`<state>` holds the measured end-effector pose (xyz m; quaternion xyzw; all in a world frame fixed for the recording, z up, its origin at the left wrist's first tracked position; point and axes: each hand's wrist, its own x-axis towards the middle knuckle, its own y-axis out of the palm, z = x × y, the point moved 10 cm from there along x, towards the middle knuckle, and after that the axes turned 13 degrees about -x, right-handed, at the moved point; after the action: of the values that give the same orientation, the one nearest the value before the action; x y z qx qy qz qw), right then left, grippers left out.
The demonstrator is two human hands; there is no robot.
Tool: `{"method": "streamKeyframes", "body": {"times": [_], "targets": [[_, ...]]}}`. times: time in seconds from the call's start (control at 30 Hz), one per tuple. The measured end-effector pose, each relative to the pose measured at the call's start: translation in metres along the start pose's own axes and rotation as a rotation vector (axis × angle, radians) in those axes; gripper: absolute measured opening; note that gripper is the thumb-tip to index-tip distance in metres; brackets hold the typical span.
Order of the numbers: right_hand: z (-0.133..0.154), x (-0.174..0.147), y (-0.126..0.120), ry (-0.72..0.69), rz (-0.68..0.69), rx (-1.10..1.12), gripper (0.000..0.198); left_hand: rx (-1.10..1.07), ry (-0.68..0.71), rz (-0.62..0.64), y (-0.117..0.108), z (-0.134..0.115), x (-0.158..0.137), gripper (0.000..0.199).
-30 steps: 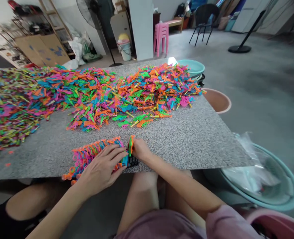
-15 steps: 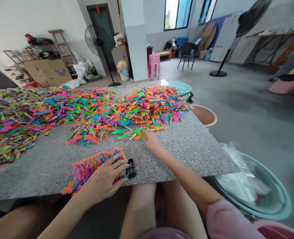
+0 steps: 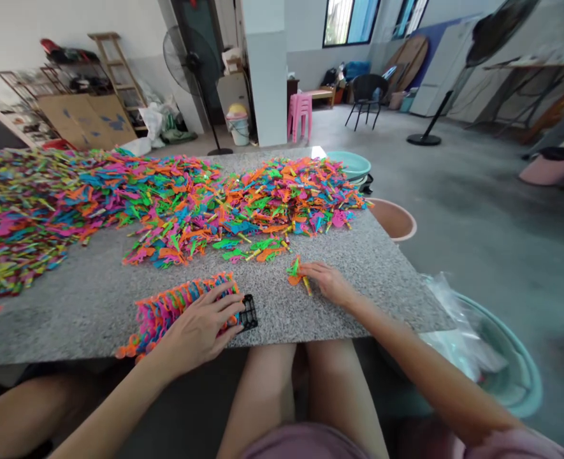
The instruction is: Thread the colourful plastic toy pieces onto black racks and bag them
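My left hand (image 3: 204, 326) lies over a black grid rack (image 3: 248, 313), its fingers stretched out across the small plastic pieces (image 3: 167, 312) packed there in tight rows. These pieces are orange, pink, blue and green with round ends, and some are hidden under my palm. On the granite tabletop to the right, my right hand (image 3: 327, 280) pinches a few small plastic toy pieces (image 3: 294, 275), green and orange, with a yellow stick-like part (image 3: 307, 285) beside the fingertips. Just beyond lies a short row of loose pieces (image 3: 257, 250) in green, orange and yellow.
A large heap of mixed plastic pieces (image 3: 282, 197) spreads along the far side of the granite table (image 3: 358, 319) and to the left. Basins stand off the right edge: a brown one (image 3: 389, 217) and a teal one (image 3: 520, 370) with clear plastic bags (image 3: 473, 331).
My right hand has drawn back from the heap's near edge, toward me and to the right, with a few plastic pieces now at its fingertips. My left hand stays on the rack.
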<state>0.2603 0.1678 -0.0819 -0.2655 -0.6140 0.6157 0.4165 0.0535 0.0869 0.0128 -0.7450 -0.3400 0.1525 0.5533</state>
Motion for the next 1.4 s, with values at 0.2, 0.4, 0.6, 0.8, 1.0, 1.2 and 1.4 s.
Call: {"method": "streamKeyframes", "body": {"times": [0.2,0.4,0.6,0.8,1.0,1.2,1.4], "targets": [[-0.024,0.0,0.016,0.559,0.231,-0.036,0.026,0.001,-0.014,0.032,0.002,0.001,0.0,0.023],[0.01,0.006,0.021,0.604,0.076,0.447,0.023,0.005,-0.045,0.06,0.003,0.001,0.0,0.022],[0.114,0.002,0.049,0.418,0.067,1.085,0.023,0.001,-0.054,0.066,0.004,0.002,0.003,0.021],[0.132,0.016,0.047,0.353,0.192,0.578,0.011,-0.046,-0.079,0.06,0.003,0.002,0.001,0.025],[0.141,0.027,0.031,0.28,0.331,0.199,0.037,-0.151,-0.127,0.055,-0.004,0.003,-0.001,0.094],[0.162,0.038,0.023,0.262,0.329,0.108,0.031,-0.049,-0.123,0.014,0.0,0.011,0.004,0.045],[0.136,0.058,0.023,0.103,0.303,0.313,0.042,0.009,-0.075,-0.055,0.001,0.011,0.004,0.032]]}}
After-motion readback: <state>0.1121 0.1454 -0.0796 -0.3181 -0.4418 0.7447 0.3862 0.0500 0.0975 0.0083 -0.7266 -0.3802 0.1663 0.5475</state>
